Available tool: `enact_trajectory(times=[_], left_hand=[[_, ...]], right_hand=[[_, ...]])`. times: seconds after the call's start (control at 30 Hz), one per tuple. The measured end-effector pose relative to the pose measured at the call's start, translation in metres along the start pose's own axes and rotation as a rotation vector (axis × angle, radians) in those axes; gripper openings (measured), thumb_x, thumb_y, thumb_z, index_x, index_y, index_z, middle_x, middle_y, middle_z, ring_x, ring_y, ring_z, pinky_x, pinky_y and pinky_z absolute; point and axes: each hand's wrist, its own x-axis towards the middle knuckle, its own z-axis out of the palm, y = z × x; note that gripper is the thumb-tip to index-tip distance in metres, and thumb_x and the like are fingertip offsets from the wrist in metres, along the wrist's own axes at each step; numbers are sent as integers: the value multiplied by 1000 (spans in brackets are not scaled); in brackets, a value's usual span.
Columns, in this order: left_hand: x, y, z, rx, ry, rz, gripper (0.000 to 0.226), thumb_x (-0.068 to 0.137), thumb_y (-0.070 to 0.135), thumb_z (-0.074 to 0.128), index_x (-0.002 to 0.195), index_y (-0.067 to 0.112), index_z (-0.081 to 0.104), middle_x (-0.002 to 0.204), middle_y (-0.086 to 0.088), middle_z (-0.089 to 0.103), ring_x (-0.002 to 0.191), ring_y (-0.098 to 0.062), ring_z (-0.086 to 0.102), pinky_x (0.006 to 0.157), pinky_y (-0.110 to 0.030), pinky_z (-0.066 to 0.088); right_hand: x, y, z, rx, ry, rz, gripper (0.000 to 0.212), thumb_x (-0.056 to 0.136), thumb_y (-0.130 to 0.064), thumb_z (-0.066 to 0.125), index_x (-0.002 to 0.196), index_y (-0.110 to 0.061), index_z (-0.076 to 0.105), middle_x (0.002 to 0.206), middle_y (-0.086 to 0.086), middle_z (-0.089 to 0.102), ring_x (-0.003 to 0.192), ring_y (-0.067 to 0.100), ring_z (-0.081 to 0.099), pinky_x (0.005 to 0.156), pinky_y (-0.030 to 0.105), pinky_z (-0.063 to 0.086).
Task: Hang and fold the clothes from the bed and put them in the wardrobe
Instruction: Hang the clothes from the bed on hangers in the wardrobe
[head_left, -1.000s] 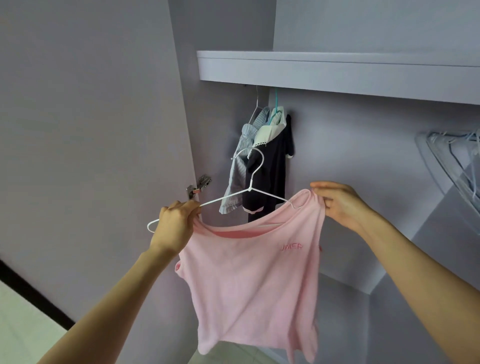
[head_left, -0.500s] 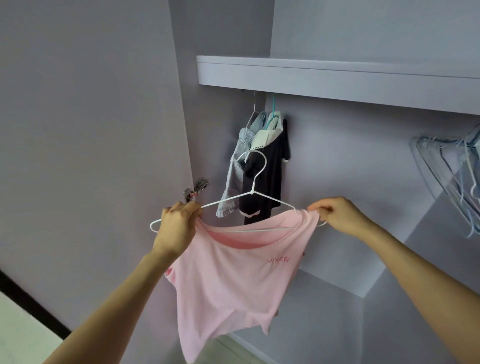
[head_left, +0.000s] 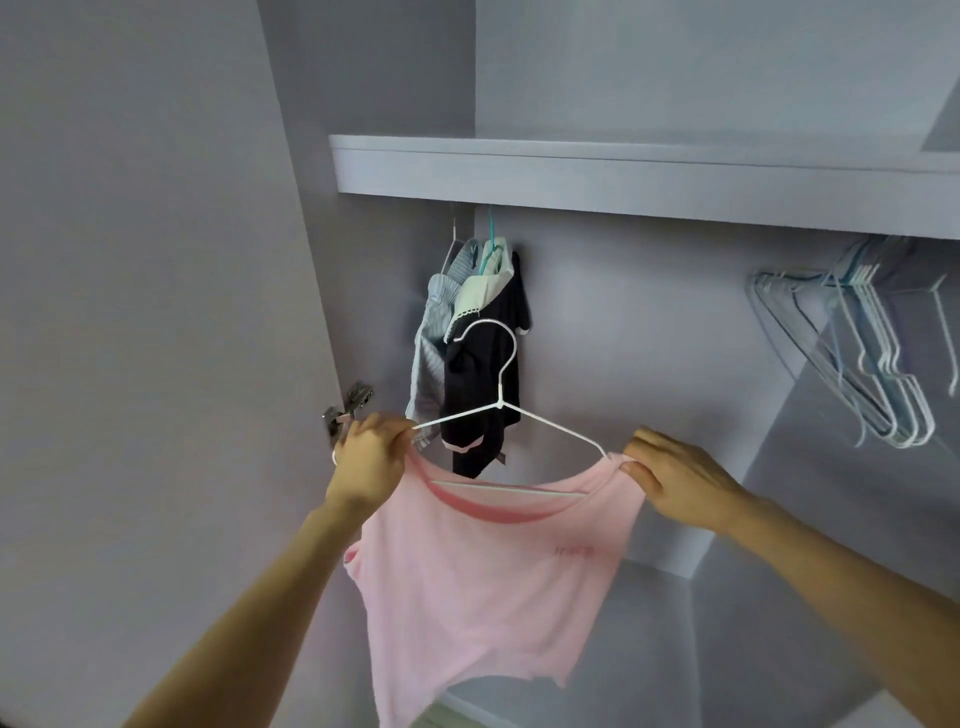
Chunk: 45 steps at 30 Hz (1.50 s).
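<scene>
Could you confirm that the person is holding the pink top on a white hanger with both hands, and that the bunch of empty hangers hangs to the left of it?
Not quite: the head view shows the empty hangers hanging on the right, not the left. The rest holds: the left hand and right hand both hold the pink top on the white hanger.
</scene>
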Motion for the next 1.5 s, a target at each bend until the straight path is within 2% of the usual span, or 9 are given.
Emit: enact_trajectory(times=[0.13, 0.27, 0.5, 0.6, 0.77, 0.9, 1.1, 1.33, 1.5], left_hand=[[18, 17, 15, 39, -129, -97, 40, 96, 24, 49, 136, 25, 48, 139, -6, 45, 127, -32, 38, 108, -46, 28], [31, 30, 21, 9, -203, -104, 46, 95, 27, 50, 140, 23, 39, 141, -7, 40, 126, -31, 36, 105, -45, 30], [64, 44, 23, 0, -282, -11, 51, 97, 24, 47, 145, 21, 31, 148, -8, 31, 132, -31, 30, 108, -48, 29], [84, 51, 28, 9, -279, 45, 55, 96, 23, 48, 147, 20, 27, 147, -8, 29, 135, -30, 27, 109, -47, 30], [120, 62, 46, 45, -317, 98, 60, 96, 26, 47, 149, 26, 19, 151, -10, 18, 134, -34, 27, 108, -47, 33], [131, 62, 70, 121, -290, 77, 59, 97, 23, 45, 150, 22, 19, 154, -14, 10, 134, -39, 24, 111, -46, 27], [143, 46, 86, 47, -130, 73, 48, 97, 10, 44, 144, 14, 36, 138, -16, 36, 120, -37, 46, 98, -47, 44], [150, 38, 83, 10, -128, 86, 40, 96, 10, 45, 134, 17, 51, 128, -15, 54, 112, -35, 55, 95, -42, 46], [154, 36, 71, -18, -181, 101, 39, 96, 13, 45, 133, 19, 53, 120, -13, 64, 106, -32, 59, 92, -39, 48]], right_hand=[[-17, 5, -8, -11, 45, 201, 30, 100, -27, 34, 99, -5, 56, 104, 10, 56, 94, 33, 58, 71, 34, 39], [-24, 10, -15, -93, 45, 536, 29, 99, -24, 38, 113, -6, 56, 116, 13, 60, 104, 35, 59, 79, 36, 43], [18, -15, -22, 348, 197, 918, 24, 95, -13, 39, 89, 1, 57, 101, 23, 62, 101, 38, 58, 79, 33, 44], [46, -25, -24, 432, 277, 907, 24, 97, -14, 38, 97, 4, 55, 106, 24, 60, 101, 39, 58, 76, 32, 43], [79, -21, -28, 29, 392, 740, 28, 97, -19, 41, 101, 0, 61, 105, 19, 63, 98, 37, 59, 73, 33, 42], [102, -16, -12, 37, 555, 663, 30, 97, -16, 41, 97, 5, 62, 100, 22, 61, 90, 38, 58, 67, 30, 32], [159, -10, -3, 177, 700, 659, 30, 97, -12, 39, 97, 6, 63, 102, 22, 61, 91, 37, 58, 67, 27, 31], [212, -27, 0, 158, 473, 678, 30, 97, -17, 42, 102, 3, 64, 109, 23, 63, 102, 40, 59, 77, 35, 44], [225, -45, 4, 147, 303, 521, 30, 98, -18, 40, 107, 1, 61, 108, 23, 61, 100, 40, 58, 73, 34, 42]])
